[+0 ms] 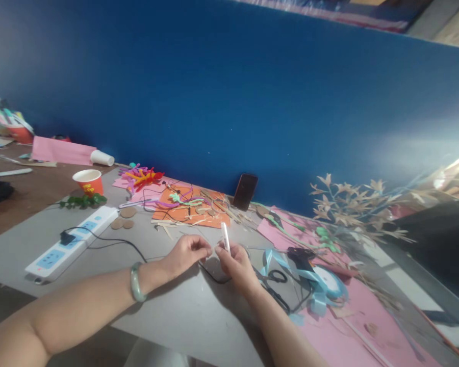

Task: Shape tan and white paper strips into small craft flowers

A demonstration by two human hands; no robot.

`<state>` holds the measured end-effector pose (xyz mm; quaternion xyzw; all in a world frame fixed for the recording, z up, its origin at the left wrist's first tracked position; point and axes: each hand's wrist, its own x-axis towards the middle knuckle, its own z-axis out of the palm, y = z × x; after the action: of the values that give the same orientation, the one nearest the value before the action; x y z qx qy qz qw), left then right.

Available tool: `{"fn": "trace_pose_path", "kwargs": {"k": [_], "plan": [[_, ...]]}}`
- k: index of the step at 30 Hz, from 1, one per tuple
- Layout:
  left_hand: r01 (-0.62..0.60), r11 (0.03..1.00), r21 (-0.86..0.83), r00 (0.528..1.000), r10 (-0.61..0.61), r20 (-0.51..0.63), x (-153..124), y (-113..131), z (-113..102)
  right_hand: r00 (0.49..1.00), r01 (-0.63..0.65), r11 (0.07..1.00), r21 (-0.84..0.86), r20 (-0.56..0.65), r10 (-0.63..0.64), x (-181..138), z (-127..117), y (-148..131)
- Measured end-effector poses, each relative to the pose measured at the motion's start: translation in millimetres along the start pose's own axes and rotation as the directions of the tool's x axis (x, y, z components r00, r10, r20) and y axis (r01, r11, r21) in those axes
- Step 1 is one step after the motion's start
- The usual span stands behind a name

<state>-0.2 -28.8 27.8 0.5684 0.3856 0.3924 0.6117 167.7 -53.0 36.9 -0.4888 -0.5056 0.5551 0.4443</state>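
Both hands meet above the grey tabletop near the middle of the view. My right hand [237, 262] is closed around a slim white pen-like stick [225, 237], its top end pointing up. To its left, my left hand [189, 252] has thumb and fingers pinched together, the tips nearly touching those of the right. Whatever the left fingertips may hold is too small to make out. A pale green bangle [137, 282] circles the left wrist. Under the hands runs a black cable [210, 275].
A power strip [80, 242] with a black plug lies left, near a red paper cup [88, 181] and leaves. Behind are orange paper [210, 219] with sticks and a leaning phone [245, 191]. Right are blue ribbon [319, 300], a black glue gun [301, 257] and pale dried flowers [329, 199].
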Motion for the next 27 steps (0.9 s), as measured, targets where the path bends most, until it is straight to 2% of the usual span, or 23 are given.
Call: {"fn": "trace_pose_path", "kwargs": {"k": [4, 8, 13, 18, 22, 27], "plan": [[0.006, 0.998, -0.058, 1.000, -0.008, -0.030, -0.8, 5.4, 0.3, 0.991, 0.014, 1.000, 0.021, -0.133, -0.011, 2.2, 2.9, 5.3], [-0.018, 0.998, -0.066, 1.000, 0.018, -0.014, -0.2, 3.9, -0.6, 0.996, 0.035, 0.997, -0.074, -0.082, -0.041, 0.0, 7.2, 6.1], [-0.044, 0.999, -0.019, 0.999, 0.043, -0.015, 0.2, 2.8, -0.5, 0.990, 0.121, 0.959, -0.257, -0.035, -0.135, -4.1, 8.6, 1.8], [-0.069, 0.997, 0.028, 0.998, 0.069, 0.001, -1.0, 5.0, -0.6, 0.988, 0.131, 0.942, -0.308, -0.038, -0.150, -4.0, 7.0, 1.7], [-0.085, 0.996, 0.035, 0.996, 0.084, 0.025, -1.1, 4.3, -0.2, 0.994, 0.092, 0.965, -0.247, -0.039, -0.105, -1.5, 5.5, 4.2], [-0.091, 0.994, 0.054, 0.996, 0.090, 0.009, 2.5, -0.8, -2.1, 0.995, -0.095, 0.995, 0.039, 0.040, 0.093, 0.0, 4.7, 3.4]]}}
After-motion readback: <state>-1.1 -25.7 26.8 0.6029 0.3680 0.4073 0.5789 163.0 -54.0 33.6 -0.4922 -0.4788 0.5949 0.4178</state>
